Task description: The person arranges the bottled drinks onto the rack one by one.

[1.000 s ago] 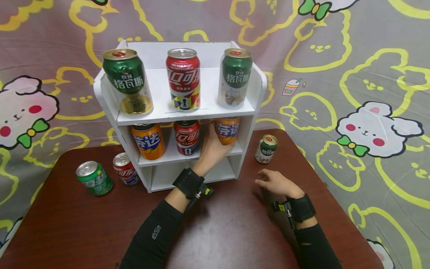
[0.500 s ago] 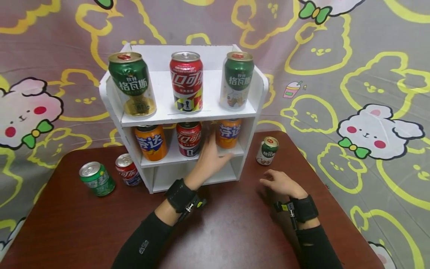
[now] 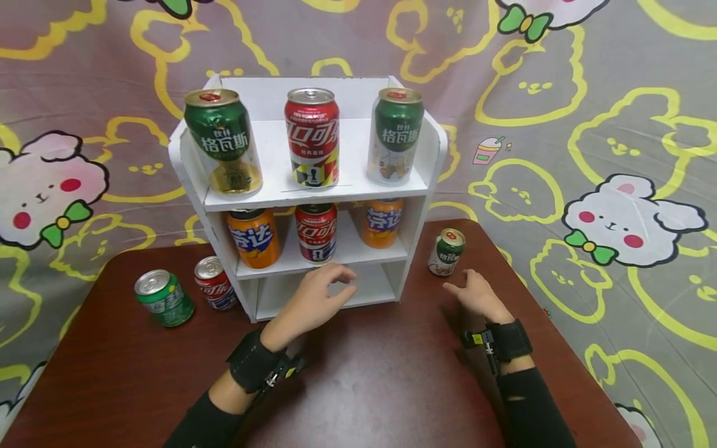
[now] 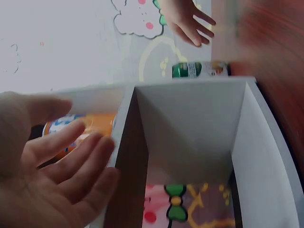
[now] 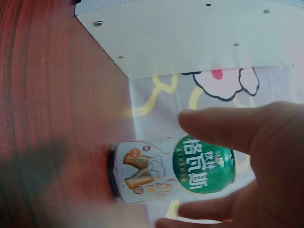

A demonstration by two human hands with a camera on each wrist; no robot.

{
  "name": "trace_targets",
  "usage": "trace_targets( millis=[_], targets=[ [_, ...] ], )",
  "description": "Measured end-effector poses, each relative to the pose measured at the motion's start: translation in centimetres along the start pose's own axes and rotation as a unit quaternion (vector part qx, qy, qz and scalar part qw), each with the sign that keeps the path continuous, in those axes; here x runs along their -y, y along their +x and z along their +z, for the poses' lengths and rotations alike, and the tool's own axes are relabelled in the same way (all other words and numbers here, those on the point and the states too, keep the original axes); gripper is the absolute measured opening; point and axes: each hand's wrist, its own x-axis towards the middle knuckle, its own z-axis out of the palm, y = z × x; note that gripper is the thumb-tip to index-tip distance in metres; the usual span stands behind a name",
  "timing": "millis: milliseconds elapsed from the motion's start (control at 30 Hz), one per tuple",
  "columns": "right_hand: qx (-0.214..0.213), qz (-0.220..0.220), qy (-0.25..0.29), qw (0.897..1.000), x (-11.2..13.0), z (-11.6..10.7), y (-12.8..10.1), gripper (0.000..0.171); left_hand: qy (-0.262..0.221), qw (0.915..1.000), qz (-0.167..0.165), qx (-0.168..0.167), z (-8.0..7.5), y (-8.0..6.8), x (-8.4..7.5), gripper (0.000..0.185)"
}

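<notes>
A white three-tier shelf stands on a dark red table. Its top tier carries two green cans and a red can; the middle tier holds an orange can, a red can and another orange can. My left hand hovers empty in front of the bottom tier, fingers relaxed, and shows the same way in the left wrist view. My right hand lies open on the table just short of a small green can, which also appears in the right wrist view.
Left of the shelf a green can and a red can stand on the table. A cartoon-print cloth hangs behind. The table's near half is bare wood.
My left hand let go of the right orange can on the middle tier and drew back toward me. My right hand slid slightly forward toward the small green can.
</notes>
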Motion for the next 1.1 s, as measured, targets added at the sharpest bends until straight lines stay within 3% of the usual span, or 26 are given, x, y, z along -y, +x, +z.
trace_targets(
  millis=[200,333,567,833,1100],
  targets=[
    [-0.073,0.013,0.066,0.995,0.0,0.0,1.4,0.090,0.054,0.9926,-0.013,0.108,-1.5,-2.9,1.3,0.020],
    [-0.122,0.010,0.103,0.987,0.1,0.3,2.4,0.095,0.080,0.9855,-0.026,0.148,-2.3,-4.5,2.4,0.021],
    [-0.188,0.001,0.179,0.966,0.5,1.3,4.4,0.098,0.119,0.9799,-0.067,0.145,-3.4,-6.0,3.6,0.024],
    [-0.225,0.031,0.237,0.945,1.1,2.9,6.7,0.101,0.119,0.9707,-0.114,0.175,-4.6,-6.6,3.9,0.029],
    [-0.288,0.066,0.262,0.919,1.5,4.0,8.1,0.101,0.132,0.9664,-0.128,0.180,-5.9,-6.9,4.6,0.031]
  ],
)
